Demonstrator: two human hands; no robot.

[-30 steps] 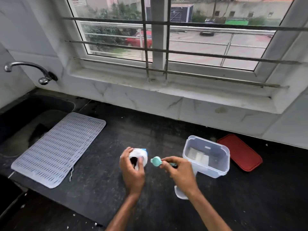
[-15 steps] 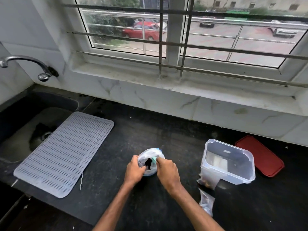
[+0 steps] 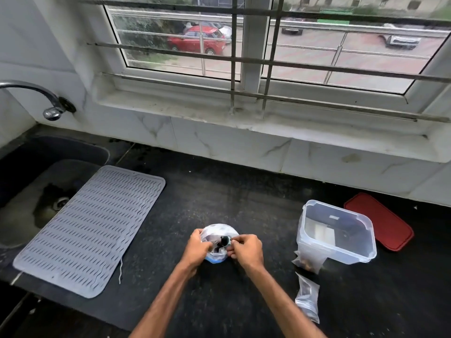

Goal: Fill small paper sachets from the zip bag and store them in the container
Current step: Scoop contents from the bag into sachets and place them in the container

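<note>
Left hand (image 3: 196,247) on zip bag (image 3: 219,229) rim, right hand (image 3: 247,248) with teal scoop (image 3: 228,239)

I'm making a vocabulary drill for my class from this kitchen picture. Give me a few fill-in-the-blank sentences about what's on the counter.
1. The lid lying beside the clear container is ____ in colour.
2. The grey mat lies to the ____ of the zip bag, which the left hand and right hand grip.
3. The container stands ____, with no lid on it.
Missing words: red; left; open.
</note>
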